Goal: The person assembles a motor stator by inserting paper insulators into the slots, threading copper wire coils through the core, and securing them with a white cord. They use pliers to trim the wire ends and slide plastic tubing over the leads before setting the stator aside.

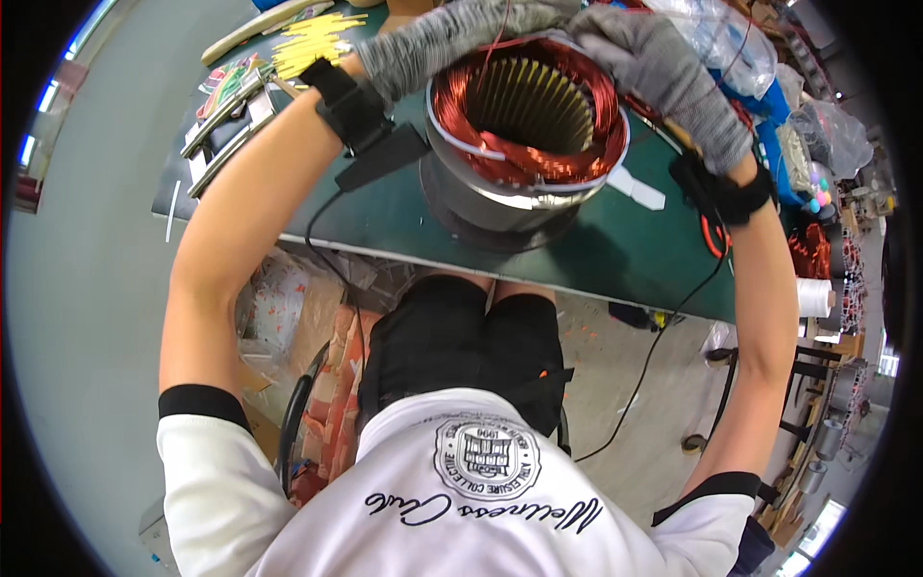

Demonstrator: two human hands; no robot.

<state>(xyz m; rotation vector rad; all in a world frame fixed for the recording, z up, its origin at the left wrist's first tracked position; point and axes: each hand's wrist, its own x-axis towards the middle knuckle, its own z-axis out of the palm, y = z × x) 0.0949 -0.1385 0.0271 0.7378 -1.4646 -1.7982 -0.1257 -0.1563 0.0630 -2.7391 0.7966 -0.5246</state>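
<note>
A motor stator stands upright on the green work table, a metal ring with copper-red wire coils bulging round its top. Slots with yellowish liners line its open bore. My left hand, in a grey knitted glove, reaches over the far left of the coils; its fingers are partly cut off by the upper edge. At the far right rim my right hand, gloved alike, has its fingers curled in against the coils. Motion blurs them, and what they hold is hidden. Thin red wires run up near both hands.
Left of the stator lie yellow strips, coloured sleeving and a metal frame. Clear plastic bags crowd the far right. Red-handled pliers and a white strip lie to the right. Black cables hang from both wrist straps.
</note>
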